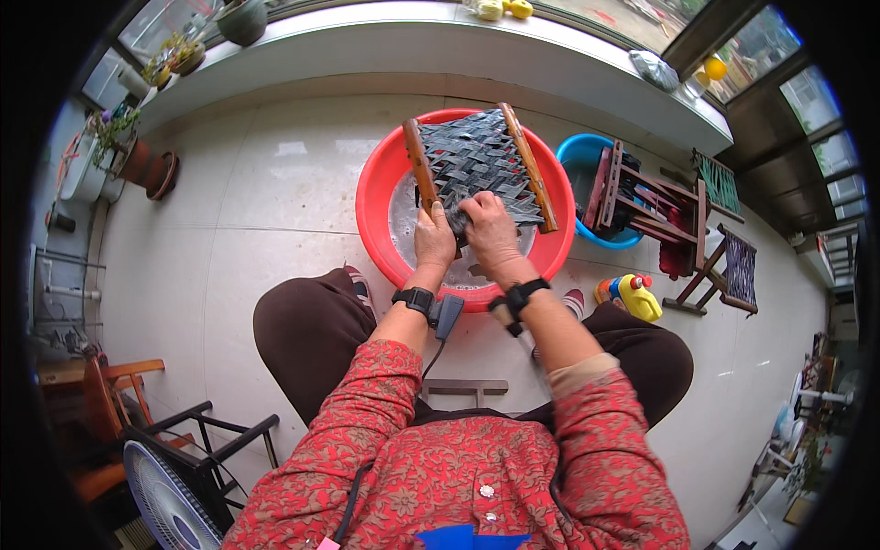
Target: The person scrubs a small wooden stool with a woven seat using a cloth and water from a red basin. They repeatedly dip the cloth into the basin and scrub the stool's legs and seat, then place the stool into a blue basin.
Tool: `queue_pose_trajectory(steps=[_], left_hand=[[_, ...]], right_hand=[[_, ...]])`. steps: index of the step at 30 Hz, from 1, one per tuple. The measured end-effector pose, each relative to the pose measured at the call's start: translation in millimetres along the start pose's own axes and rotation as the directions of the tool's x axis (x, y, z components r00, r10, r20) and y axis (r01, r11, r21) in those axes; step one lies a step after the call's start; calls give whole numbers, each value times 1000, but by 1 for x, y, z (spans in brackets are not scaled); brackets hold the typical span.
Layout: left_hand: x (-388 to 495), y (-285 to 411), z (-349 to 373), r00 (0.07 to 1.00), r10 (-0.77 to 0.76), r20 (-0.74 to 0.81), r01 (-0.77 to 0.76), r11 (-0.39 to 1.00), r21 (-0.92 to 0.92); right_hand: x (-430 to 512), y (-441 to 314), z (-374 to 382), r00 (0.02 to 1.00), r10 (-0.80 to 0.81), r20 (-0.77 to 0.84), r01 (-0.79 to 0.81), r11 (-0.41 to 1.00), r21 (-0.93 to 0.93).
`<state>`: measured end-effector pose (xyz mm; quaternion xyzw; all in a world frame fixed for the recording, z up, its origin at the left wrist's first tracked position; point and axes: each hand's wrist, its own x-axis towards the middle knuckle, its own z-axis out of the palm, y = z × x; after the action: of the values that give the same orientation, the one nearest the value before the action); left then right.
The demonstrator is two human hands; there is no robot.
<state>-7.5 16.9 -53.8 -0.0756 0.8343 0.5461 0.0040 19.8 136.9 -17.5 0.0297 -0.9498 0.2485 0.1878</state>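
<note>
A folding stool with a woven dark grey strap seat [474,155] and two brown wooden rails [526,161] rests tilted in a red plastic basin [375,199]. Grey, sudsy water [402,213] lies under it. My left hand [434,237] grips the near end of the left rail, thumb on top. Against the near left corner of the webbing, my right hand [489,223] has its fingers curled on a grey wad [456,212], a scouring pad or cloth; which one I cannot tell. Part of the stool's legs is hidden below the seat.
Right of the basin, a blue basin [574,155] holds dark red wooden folding stools [660,199]. Another folding stool [732,271] stands on the tiles near a yellow detergent bottle [638,297]. A fan [168,495] and a potted plant [141,168] are at left; a windowsill [412,41] runs ahead.
</note>
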Motion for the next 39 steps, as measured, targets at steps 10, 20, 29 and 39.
queue_pose_trajectory(steps=[10, 20, 29, 39], left_hand=[[-1, 6, 0, 998, -43, 38, 44, 999, -32], [3, -6, 2, 999, -10, 41, 13, 997, -78], [8, -14, 3, 990, -79, 120, 97, 983, -154], [9, -8, 0, 930, -299, 215, 352, 895, -276]], right_hand=[[-27, 43, -58, 958, 146, -245, -219, 927, -304], [-38, -2, -23, 995, -60, -77, 55, 996, -74], [-26, 56, -76, 931, 221, -291, -327, 860, -393], [-23, -9, -19, 996, -52, -75, 59, 994, 95]])
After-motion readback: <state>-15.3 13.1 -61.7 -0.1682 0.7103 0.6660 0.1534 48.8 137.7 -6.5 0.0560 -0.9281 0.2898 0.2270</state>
